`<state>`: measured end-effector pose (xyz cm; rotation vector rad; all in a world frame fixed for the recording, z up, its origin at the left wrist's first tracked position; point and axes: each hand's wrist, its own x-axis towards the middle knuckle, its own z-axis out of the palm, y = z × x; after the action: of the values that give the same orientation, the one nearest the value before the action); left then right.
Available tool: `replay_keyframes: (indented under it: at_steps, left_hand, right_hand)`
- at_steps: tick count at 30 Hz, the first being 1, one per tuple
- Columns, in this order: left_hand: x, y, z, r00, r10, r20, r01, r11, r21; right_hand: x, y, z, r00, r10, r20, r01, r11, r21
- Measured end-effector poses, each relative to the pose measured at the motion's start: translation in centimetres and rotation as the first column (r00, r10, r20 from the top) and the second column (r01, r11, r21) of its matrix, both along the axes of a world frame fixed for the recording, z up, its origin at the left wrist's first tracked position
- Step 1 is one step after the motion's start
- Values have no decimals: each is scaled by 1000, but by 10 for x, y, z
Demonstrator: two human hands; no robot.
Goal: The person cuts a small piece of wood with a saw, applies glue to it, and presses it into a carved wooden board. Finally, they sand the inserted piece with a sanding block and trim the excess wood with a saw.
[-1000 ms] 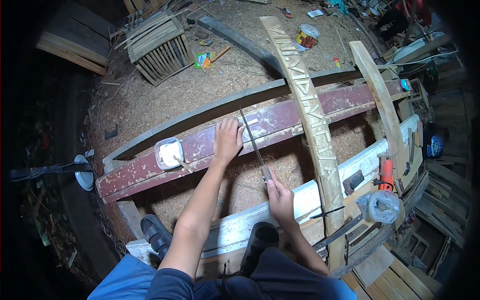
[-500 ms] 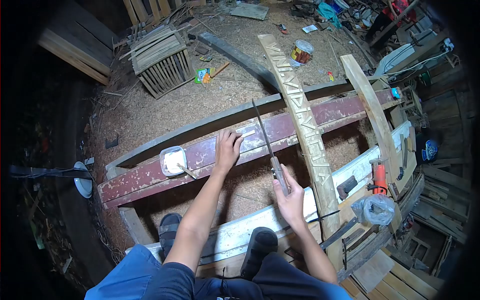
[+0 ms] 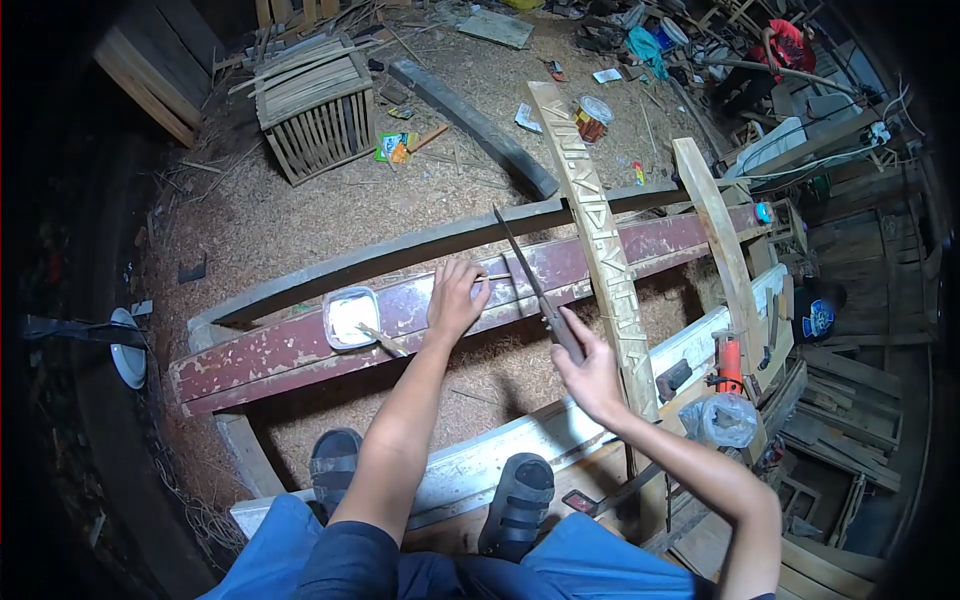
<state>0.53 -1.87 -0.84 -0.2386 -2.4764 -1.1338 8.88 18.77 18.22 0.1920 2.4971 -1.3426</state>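
Observation:
My left hand rests on the red painted plank, its fingers closed on a thin wood strip that points right. My right hand is wrapped round the handle of a long-bladed saw. The blade slants up and left, just right of the strip's end; whether they touch is unclear. Left of my left hand stands a square tub of white paste with a stick leaning out over its rim. Right of the saw, a pale board with small strips stuck on it lies across the planks.
A second curved board crosses further right. Near it lie a red power tool and a plastic bag. A slatted crate and a paint can stand beyond the planks. Another person is at the upper right.
The saw rose off the plank, then swung, its handle moving right with my right hand and forearm. My left hand stays on the strip. The view has shifted slightly, showing more of the other person.

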Motion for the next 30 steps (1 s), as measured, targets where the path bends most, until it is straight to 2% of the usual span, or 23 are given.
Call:
replay_keyframes:
  at_steps: [3, 4, 8, 10, 11, 18, 23, 26, 30]
  left_hand:
    - [-2, 1, -10, 1000, 25, -5, -25, 1000, -13]
    - [-4, -1, -8, 1000, 19, -5, -19, 1000, -16]
    - [-2, -1, -4, 1000, 19, -6, -20, 999, -38]
    - [-2, 0, -4, 999, 33, 6, -33, 997, -68]
    - [-2, 1, -4, 1000, 18, 16, -17, 999, -49]
    - [-2, 0, -4, 1000, -26, 9, 27, 998, -57]
    - [0, -5, -4, 997, -82, 0, 82, 997, -13]
    - [1, -4, 1, 996, -85, 6, 85, 996, 4]
    - [2, -4, -3, 996, -84, -14, 85, 996, 38]
  right_hand:
    - [12, -27, -48, 987, -74, -144, 66, 996, -58]
    - [17, -40, -51, 981, -147, -129, 125, 978, -169]
    - [30, -59, -81, 978, -208, 14, 208, 970, -125]
    - [37, -63, -113, 921, -328, -208, 282, 933, -224]
    - [40, -62, -119, 918, -339, -204, 293, 929, -224]
    - [53, -71, -112, 924, -370, -101, 325, 895, -306]
    - [57, -71, -113, 929, -349, -123, 305, 909, -283]
    - [54, -76, -100, 931, -360, -59, 326, 893, -309]
    - [54, -76, -97, 940, -339, -45, 319, 917, -239]
